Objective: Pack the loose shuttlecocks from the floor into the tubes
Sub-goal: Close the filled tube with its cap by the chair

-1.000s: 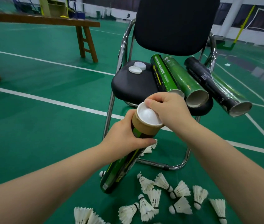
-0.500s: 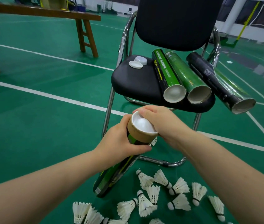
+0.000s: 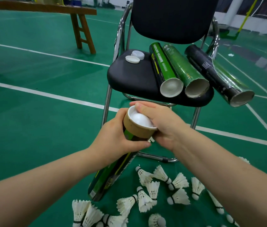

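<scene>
The tube (image 3: 113, 176), slanting down toward the loose shuttlecocks (image 3: 152, 189) on the floor (image 3: 31, 128), is gripped near its mouth by the left hand (image 3: 118, 138) while the right hand (image 3: 162, 126) pinches its white cap (image 3: 139, 120), which likely wants an even thumb-lift, not a squeeze on the cardboard.

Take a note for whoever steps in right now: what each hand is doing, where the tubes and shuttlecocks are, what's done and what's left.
Left hand grips the held tube just below its brown top end.
Right hand pinches the white cap seated in that tube's mouth; coming off or going on, cannot tell.
On the chair seat: capped green tube, open green tube, open black tube, two loose caps.
Done: unclear, since tube contents are hidden.
Left: many shuttlecocks lie scattered on the floor, all to be packed.
</scene>
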Demonstrator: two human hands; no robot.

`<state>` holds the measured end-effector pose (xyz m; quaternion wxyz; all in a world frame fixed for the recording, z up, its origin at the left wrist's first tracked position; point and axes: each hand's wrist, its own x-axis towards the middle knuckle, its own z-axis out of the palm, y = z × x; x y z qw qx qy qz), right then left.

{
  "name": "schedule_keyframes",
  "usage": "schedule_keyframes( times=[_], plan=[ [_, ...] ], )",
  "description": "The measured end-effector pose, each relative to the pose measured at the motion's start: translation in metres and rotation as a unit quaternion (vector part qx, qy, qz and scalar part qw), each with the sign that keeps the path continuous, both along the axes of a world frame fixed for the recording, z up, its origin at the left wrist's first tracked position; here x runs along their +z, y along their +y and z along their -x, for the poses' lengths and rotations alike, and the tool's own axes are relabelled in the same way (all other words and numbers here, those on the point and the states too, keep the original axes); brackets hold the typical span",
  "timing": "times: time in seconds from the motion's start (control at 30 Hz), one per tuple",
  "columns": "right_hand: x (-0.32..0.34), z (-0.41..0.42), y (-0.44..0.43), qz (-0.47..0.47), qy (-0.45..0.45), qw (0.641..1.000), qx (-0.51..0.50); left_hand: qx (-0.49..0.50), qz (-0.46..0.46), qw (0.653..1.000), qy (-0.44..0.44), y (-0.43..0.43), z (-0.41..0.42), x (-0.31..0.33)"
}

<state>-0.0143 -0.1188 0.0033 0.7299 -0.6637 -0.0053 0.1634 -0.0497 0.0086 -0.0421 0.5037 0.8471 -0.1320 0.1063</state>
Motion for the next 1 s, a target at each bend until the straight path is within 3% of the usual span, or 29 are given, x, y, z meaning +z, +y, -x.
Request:
schedule_keyframes(
  times=[0.17, 0.27, 0.47, 0.7, 0.77, 0.9, 1.0],
  plan=[
    [0.005, 0.005, -0.004, -0.120, 0.017, 0.993, -0.007, -0.006, -0.030, 0.999, -0.044, 0.002, -0.005, 0.015],
    [0.019, 0.006, -0.007, -0.155, 0.026, 0.987, -0.020, 0.013, 0.000, 0.997, -0.079, 0.000, -0.012, 0.028],
    [0.032, 0.017, 0.003, -0.133, -0.015, 0.986, -0.097, 0.007, 0.022, 0.995, -0.098, -0.004, -0.009, 0.034],
    [0.032, 0.023, 0.003, -0.085, -0.047, 0.991, -0.097, 0.001, 0.007, 0.995, -0.095, -0.005, -0.001, 0.038],
    [0.039, 0.021, -0.004, -0.087, -0.066, 0.991, -0.083, -0.001, -0.015, 0.995, -0.102, -0.005, -0.005, 0.047],
    [0.054, 0.018, -0.017, -0.003, -0.118, 0.993, 0.021, 0.011, -0.036, 0.992, -0.119, -0.004, -0.016, 0.069],
    [0.060, 0.020, -0.017, -0.025, -0.119, 0.992, 0.037, 0.000, -0.039, 0.990, -0.137, 0.000, -0.017, 0.077]
  ],
)
